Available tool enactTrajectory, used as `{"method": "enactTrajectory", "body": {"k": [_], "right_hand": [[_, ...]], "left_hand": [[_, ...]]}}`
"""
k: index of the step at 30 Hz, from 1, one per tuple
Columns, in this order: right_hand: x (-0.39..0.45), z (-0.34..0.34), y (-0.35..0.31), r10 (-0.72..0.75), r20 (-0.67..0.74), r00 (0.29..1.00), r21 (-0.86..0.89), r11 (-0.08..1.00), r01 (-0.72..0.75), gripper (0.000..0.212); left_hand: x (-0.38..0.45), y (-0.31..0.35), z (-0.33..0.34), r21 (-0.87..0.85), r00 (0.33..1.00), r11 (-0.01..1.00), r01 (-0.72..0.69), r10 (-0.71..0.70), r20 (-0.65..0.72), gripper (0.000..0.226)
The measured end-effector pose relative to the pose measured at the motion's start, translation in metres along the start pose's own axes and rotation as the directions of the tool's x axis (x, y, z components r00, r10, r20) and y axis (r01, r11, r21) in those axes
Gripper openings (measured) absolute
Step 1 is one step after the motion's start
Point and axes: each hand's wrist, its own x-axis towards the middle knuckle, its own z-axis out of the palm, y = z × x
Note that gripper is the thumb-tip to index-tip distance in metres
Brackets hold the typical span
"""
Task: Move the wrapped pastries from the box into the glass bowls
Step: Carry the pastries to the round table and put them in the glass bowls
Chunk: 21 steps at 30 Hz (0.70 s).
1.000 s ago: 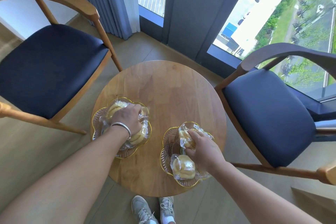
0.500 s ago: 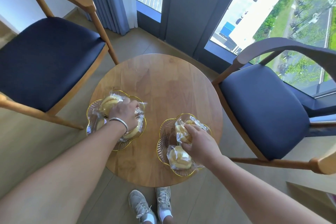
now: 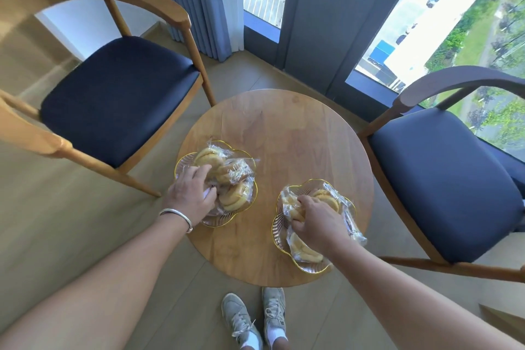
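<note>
The left hand's (image 3: 189, 193) fingers curl into the wrapped pastries (image 3: 227, 176) heaped in the left glass bowl (image 3: 181, 163). The right hand's (image 3: 315, 220) fingers pinch one wrapped pastry (image 3: 291, 209) inside the right glass bowl (image 3: 277, 233), which holds more. Both bowls sit on the round wooden bench (image 3: 284, 128), between two chairs (image 3: 113, 94).
</note>
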Motion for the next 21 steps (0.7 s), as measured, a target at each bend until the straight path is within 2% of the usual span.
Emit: {"method": "enactTrajectory", "body": {"k": [3, 9, 13, 21], "right_hand": [[0.003, 0.008, -0.002, -0.013, 0.019, 1.000, -0.008, 1.000, 0.013, 0.045], [0.002, 0.020, 0.003, -0.018, 0.010, 1.000, -0.005, 1.000, 0.018, 0.058], [-0.004, 0.026, 0.009, -0.030, 0.018, 0.999, -0.031, 0.999, 0.030, 0.057], [-0.001, 0.037, 0.015, -0.103, -0.028, 0.994, -0.080, 0.992, 0.101, 0.019]], "left_hand": [[-0.007, -0.015, 0.000, 0.031, 1.000, 1.000, 0.000, 0.000, 0.004, 0.054], [-0.011, -0.022, 0.011, 0.115, 1.000, 0.993, 0.004, -0.003, -0.003, 0.062], [-0.012, -0.026, 0.022, 0.155, 0.999, 0.987, 0.032, -0.036, 0.023, 0.063], [-0.008, -0.028, 0.030, 0.211, 0.999, 0.977, 0.005, -0.014, 0.041, 0.065]]}}
